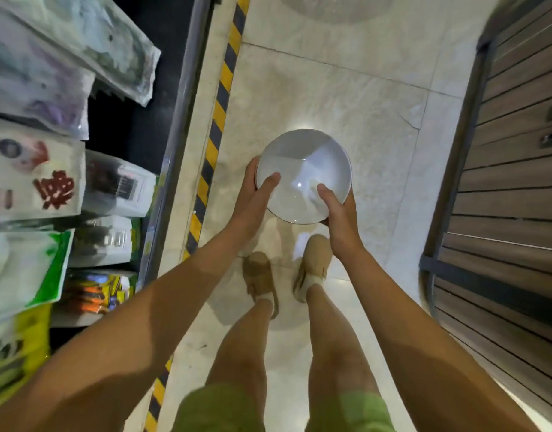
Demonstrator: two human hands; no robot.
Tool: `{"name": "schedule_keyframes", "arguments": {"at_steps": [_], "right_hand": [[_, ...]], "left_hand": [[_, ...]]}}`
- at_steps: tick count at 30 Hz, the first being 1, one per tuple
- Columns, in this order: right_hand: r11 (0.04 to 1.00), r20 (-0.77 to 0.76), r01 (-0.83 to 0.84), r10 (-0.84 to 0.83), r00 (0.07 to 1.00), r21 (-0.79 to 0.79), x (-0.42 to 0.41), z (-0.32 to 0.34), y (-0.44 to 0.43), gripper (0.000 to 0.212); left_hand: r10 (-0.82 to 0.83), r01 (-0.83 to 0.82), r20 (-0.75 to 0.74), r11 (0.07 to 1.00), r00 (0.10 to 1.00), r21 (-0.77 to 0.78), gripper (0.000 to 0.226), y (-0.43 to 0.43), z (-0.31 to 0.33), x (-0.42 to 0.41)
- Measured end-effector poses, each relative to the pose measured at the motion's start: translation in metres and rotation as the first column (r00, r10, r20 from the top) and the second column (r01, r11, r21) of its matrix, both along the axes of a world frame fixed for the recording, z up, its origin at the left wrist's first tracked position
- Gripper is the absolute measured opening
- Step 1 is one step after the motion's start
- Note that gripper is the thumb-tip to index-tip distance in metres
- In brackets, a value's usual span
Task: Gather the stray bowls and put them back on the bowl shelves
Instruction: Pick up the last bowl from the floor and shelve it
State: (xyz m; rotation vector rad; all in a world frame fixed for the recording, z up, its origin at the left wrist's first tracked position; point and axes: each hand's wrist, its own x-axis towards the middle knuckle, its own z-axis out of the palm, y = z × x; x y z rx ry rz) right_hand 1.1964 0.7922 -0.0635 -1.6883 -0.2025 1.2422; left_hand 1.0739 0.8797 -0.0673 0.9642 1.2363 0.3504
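Observation:
A white bowl (302, 163) is held upright in front of me, above the pale tiled floor. A second rim shows just under its left edge, so it may sit on another bowl; I cannot tell how many. My left hand (252, 198) grips the left side with the thumb inside the rim. My right hand (338, 213) grips the lower right side, thumb inside as well. No bowl shelf is in view.
A shelf of packaged goods (43, 182) runs along the left, edged by a metal rail and yellow-black hazard tape (218, 113) on the floor. A dark slatted wooden unit (511, 182) stands on the right. The tiled aisle (330, 88) lies between them, with my feet below the bowl.

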Motion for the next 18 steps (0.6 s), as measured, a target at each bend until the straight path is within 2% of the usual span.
{"name": "schedule_keyframes", "arguments": {"at_steps": [6, 9, 11, 13, 16, 18], "right_hand": [[0.996, -0.001, -0.075, 0.076, 0.997, 0.038, -0.041, 0.117, -0.045, 0.063], [0.982, 0.036, -0.175, 0.173, 0.984, 0.073, -0.059, 0.155, -0.080, 0.060], [0.964, 0.067, -0.248, 0.243, 0.968, 0.092, -0.070, 0.174, -0.107, 0.059], [0.949, 0.079, -0.296, 0.289, 0.954, 0.108, -0.082, 0.194, -0.136, 0.068], [0.915, 0.061, -0.380, 0.375, 0.925, 0.135, -0.102, 0.219, -0.181, 0.085], [0.882, 0.065, -0.444, 0.439, 0.896, 0.156, -0.116, 0.232, -0.211, 0.082]], "left_hand": [[0.113, -0.113, 0.025, 0.993, 0.993, 0.013, 0.035, -0.059, 0.122, -0.049], [0.209, -0.210, 0.025, 0.977, 0.978, 0.045, 0.042, -0.105, 0.169, -0.071], [0.276, -0.276, 0.017, 0.958, 0.961, 0.075, 0.043, -0.140, 0.193, -0.085], [0.331, -0.333, 0.033, 0.937, 0.943, 0.108, 0.040, -0.179, 0.212, -0.100], [0.438, -0.444, 0.088, 0.893, 0.895, 0.070, 0.041, -0.243, 0.235, -0.122], [0.536, -0.541, 0.077, 0.840, 0.840, 0.050, 0.047, -0.286, 0.249, -0.137]]}}
